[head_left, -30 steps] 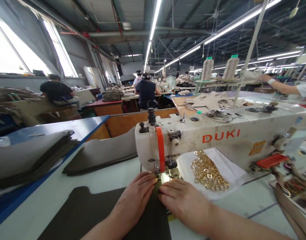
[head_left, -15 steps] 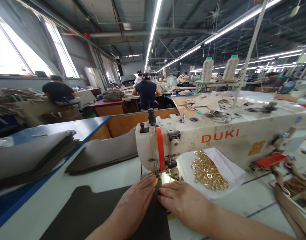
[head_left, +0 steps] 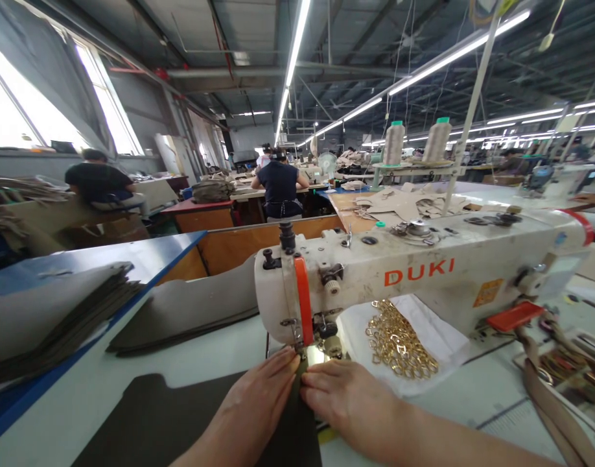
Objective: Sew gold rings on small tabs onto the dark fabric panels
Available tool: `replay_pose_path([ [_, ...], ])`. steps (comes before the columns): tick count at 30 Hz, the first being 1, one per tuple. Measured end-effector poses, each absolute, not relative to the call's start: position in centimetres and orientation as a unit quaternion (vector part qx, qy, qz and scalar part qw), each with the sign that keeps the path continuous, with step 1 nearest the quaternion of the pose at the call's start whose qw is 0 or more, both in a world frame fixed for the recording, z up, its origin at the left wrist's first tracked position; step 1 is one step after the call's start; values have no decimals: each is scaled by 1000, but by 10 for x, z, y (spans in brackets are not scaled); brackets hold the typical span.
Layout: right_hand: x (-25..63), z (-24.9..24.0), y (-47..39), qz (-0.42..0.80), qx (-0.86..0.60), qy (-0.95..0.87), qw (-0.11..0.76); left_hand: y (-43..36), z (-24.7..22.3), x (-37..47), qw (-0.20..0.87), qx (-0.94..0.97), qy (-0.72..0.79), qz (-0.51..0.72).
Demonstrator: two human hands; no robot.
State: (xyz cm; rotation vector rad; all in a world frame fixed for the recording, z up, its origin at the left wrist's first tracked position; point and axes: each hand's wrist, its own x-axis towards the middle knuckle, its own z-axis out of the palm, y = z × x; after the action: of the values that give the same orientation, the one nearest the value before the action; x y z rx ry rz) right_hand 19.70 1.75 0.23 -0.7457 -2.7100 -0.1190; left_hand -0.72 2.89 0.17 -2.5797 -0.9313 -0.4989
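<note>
A dark olive fabric panel (head_left: 181, 415) lies on the pale sewing table, its upper right part beneath the needle area of the white DUKI sewing machine (head_left: 360, 272). My left hand (head_left: 258, 399) rests flat on the panel, fingers extended and close together, tips just in front of the presser foot. My right hand (head_left: 349, 395) presses on the panel's right edge, fingertips beside the left ones, thumb hidden. Gold metal rings (head_left: 399, 340) lie heaped on a white sheet (head_left: 436, 324) to the right of the needle area.
Stacks of dark panels lie at the left (head_left: 64, 311) and behind the machine's head (head_left: 190, 308). A red tray (head_left: 515, 316) and a strap (head_left: 545, 383) are at the right. Two thread cones (head_left: 393, 144) stand behind. People sit at tables further back.
The whole view has shifted slightly, so the machine appears a little lower and further left. Both hands stay on the panel in nearly the same place by the needle area.
</note>
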Motion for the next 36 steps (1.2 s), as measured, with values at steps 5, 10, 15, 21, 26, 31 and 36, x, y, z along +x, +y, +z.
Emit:
replay_pose_path([
  [5, 196, 2, 19, -42, -261, -951, 162, 30, 1, -6, 151, -913, -336, -175],
  [10, 195, 6, 19, -51, -257, -952, 156, 31, -1, -8, 138, -914, -350, -156],
  [15, 195, 5, 17, -43, -256, -953, 159, 30, -3, -10, 139, -914, -344, -162],
  [21, 196, 1, 20, -41, -260, -951, 164, 31, -3, -5, 136, -907, -364, -160],
  [26, 195, 0, 16, -50, -251, -953, 165, 22, -6, -8, 124, -899, -382, -175],
  [31, 188, -10, 3, -60, -176, -962, 199, -15, -4, -19, 101, -888, -396, -211],
  [36, 187, -21, 0, -53, -152, -958, 237, -43, 0, -29, 84, -861, -453, -215],
])
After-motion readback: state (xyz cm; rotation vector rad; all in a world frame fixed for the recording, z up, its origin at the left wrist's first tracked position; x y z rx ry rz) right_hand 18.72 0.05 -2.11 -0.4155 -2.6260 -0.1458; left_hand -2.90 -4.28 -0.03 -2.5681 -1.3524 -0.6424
